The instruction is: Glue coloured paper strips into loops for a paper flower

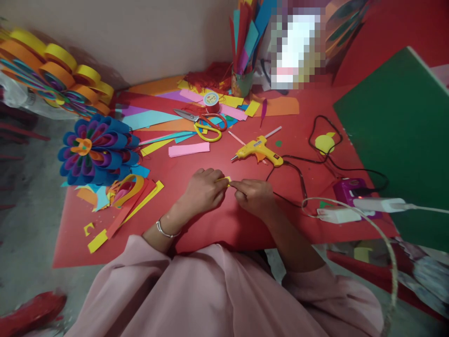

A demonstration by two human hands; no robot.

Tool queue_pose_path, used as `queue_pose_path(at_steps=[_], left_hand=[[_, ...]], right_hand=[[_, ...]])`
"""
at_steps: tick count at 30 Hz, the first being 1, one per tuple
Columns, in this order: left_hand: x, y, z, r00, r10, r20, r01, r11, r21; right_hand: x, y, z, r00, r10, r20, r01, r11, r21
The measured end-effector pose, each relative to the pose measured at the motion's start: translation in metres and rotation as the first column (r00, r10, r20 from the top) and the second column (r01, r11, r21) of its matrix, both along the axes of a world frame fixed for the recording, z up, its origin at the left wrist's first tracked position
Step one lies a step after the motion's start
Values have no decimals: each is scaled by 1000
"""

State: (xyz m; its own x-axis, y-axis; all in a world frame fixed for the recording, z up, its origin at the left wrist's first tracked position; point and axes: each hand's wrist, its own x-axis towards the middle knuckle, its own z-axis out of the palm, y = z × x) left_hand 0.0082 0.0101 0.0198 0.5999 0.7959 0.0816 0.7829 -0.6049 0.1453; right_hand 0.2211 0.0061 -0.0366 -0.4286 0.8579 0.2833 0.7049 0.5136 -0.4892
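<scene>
A small yellow paper strip (pixel 227 179) shows between my two hands, just above the red table. My left hand (pixel 206 189) is closed around one end of it, the fingers bent over and covering most of the strip. With its index finger at the strip's other end, my right hand (pixel 254 194) is closed too, its remaining fingers curled under. A yellow glue gun (pixel 259 149) lies just beyond my right hand, nozzle pointing left. Past my left hand is a small stack of pink paper strips (pixel 189 150).
Scissors (pixel 206 126), a thread spool (pixel 212 102) and coloured strips lie at the back. A blue paper flower (pixel 98 150) stands at the left, above loose scraps. Black cable runs to a purple power strip (pixel 345 189) at the right, beside a green board (pixel 396 140).
</scene>
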Motion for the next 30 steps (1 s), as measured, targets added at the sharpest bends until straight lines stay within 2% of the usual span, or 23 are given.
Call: queue_pose_path(at_steps=[6,15,23,30], left_hand=[[1,0,1,1000,7,-16,-7,1000,-3],[1,-1,1,999,14,-32,-15,1000,-19],[1,0,1,999,12,-40,-13,1000,-18],[1,0,-1,1000,4,-23,-4,1000,7]], right_hand=[[1,-1,-1,999,33,-1,-33,999,16],[4,-2,-4,998,43,-47,-38,992,118],[5,0,-3,998,60,6,-60,997,51],[5,0,-3,998,48,-44,-43,992,116]])
